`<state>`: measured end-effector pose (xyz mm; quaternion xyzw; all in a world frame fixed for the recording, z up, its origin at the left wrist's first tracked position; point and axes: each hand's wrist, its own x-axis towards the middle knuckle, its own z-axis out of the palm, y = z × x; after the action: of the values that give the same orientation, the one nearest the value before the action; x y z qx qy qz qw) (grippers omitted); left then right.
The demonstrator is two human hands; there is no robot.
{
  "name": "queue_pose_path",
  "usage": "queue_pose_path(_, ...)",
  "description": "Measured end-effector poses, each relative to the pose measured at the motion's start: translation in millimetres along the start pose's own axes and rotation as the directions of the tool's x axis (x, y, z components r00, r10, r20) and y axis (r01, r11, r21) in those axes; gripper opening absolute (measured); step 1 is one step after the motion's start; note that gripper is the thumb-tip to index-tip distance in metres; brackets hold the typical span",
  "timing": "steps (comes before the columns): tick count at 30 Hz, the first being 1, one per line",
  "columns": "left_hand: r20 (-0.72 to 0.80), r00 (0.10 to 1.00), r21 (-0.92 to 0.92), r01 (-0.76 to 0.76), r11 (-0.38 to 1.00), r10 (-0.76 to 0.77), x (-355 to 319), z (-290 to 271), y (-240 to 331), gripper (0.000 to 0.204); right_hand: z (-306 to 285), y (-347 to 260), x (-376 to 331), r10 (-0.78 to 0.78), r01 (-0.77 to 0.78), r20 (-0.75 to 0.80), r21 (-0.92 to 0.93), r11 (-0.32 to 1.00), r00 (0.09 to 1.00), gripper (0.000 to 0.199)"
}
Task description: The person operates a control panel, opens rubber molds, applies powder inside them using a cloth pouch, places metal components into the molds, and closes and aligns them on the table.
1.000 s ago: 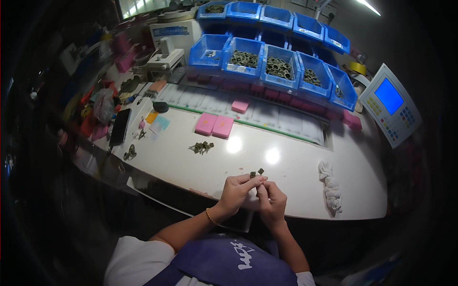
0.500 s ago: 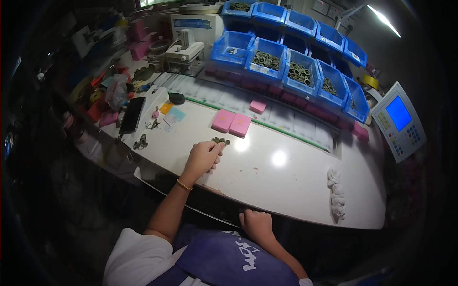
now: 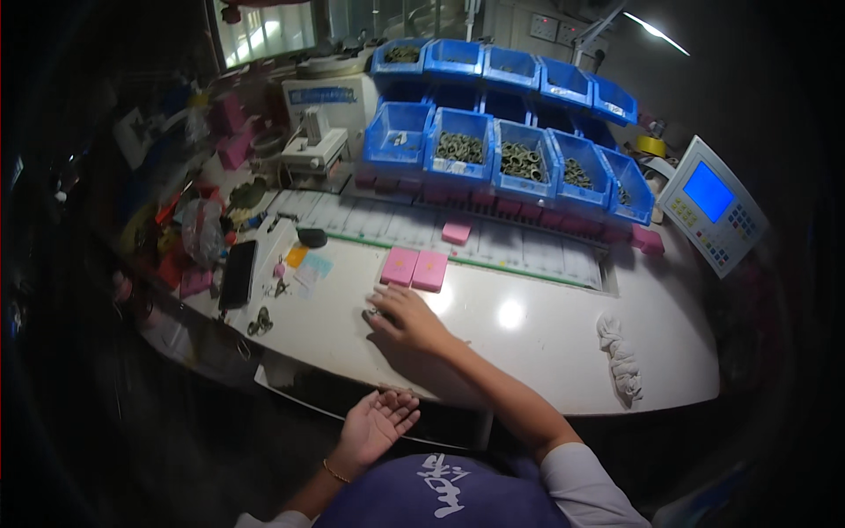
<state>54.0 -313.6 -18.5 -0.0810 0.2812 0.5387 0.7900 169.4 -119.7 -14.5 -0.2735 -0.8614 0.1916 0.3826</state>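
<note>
My right hand [image 3: 407,319] reaches across the white worktable, palm down, its fingers stretched out over a few small dark metal pieces [image 3: 373,312]. The pieces are partly hidden under the fingers; some look ring-shaped. Just beyond the fingertips, two flat pink boxes [image 3: 400,267] stand side by side. My left hand [image 3: 377,426], with a gold-coloured bracelet at the wrist, is held palm up just below the table's front edge. Its fingers are loosely spread and nothing shows in the palm.
Blue bins [image 3: 526,167] holding many dark rings rise at the back. A keypad panel with a blue screen [image 3: 709,191] stands right, near a twisted white cloth [image 3: 620,359]. At left lie a phone [image 3: 238,275], a black oval object [image 3: 312,238] and more rings [image 3: 260,322].
My left hand has drawn back from the metal pieces to the front edge and turned palm up. My right hand has come up from the edge to the pieces. The view has shifted.
</note>
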Motion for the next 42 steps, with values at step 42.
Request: queue_pose_path(42, 0.334, 0.428, -0.092, -0.872, 0.481, 0.839, 282, 441, 372, 0.010, -90, -2, -75, 0.302, -0.297, -0.009, 0.161, 0.941, 0.953, 0.019)
